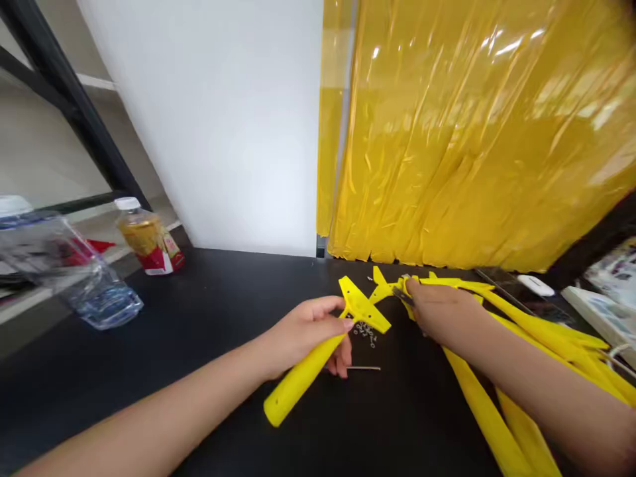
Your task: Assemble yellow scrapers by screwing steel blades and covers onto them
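Observation:
My left hand (pixel 311 331) is wrapped round a yellow plastic handle (pixel 303 384) with a round grip and a flat, T-shaped head with small holes. The head points up and to the right. My right hand (pixel 422 305) is closed among several yellow plastic parts (pixel 381 285) at the back right. A dark, narrow piece (pixel 405 296) shows by its fingertips; what it grips is mostly hidden. Small metal screws or nuts (pixel 366 332) lie loose just beyond the handle's head. A thin metal rod (pixel 365 368) lies on the black table (pixel 223 437), partly behind my left fingers.
Long yellow parts (pixel 477 404) are piled beneath and beside my right forearm. A drink bottle (pixel 149 235) and a tilted clear bottle (pixel 99 285) are at the left. White panel (pixel 238 132) and yellow plastic sheeting (pixel 472 146) border the back. A white object (pixel 535 285) lies far right.

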Demonstrator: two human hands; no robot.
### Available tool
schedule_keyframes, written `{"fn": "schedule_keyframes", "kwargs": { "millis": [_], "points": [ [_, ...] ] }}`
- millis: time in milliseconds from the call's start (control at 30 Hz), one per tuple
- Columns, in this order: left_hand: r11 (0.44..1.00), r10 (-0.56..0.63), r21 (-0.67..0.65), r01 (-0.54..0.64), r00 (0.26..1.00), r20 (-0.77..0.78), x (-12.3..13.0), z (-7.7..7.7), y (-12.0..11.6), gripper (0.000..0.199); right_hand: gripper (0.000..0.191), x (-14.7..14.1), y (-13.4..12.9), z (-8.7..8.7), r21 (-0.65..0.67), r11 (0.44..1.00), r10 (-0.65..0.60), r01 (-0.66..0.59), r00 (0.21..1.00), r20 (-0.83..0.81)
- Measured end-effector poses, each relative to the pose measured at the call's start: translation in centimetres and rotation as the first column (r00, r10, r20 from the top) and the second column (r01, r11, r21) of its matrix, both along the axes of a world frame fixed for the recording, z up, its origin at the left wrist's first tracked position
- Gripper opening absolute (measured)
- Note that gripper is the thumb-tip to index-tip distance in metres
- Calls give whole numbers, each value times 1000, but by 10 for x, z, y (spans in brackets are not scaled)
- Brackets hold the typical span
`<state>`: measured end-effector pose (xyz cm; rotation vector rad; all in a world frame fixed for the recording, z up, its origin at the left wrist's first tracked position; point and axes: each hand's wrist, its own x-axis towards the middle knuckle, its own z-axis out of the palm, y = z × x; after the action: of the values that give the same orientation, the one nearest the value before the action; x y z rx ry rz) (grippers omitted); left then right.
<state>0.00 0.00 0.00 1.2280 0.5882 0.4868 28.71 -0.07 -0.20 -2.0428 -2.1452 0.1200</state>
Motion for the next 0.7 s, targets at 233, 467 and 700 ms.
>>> {"fn": "schedule_keyframes", "kwargs": {
  "millis": [233,467,700],
  "points": [
    [999,50,-9,-49,998,49,4,12,-5,16,13,-16,-20,52,-98,988,107,-123,982,-153],
    [990,-7,-138,10,1000,20,4,14,-13,17,18,-60,-42,41,-127,936,87,-329,564,-821],
    [981,8,-194,-11,1000,-16,4,17,-17,13,17,-56,-43,27,-137,954,72,-267,648,-758]
  ]
}}
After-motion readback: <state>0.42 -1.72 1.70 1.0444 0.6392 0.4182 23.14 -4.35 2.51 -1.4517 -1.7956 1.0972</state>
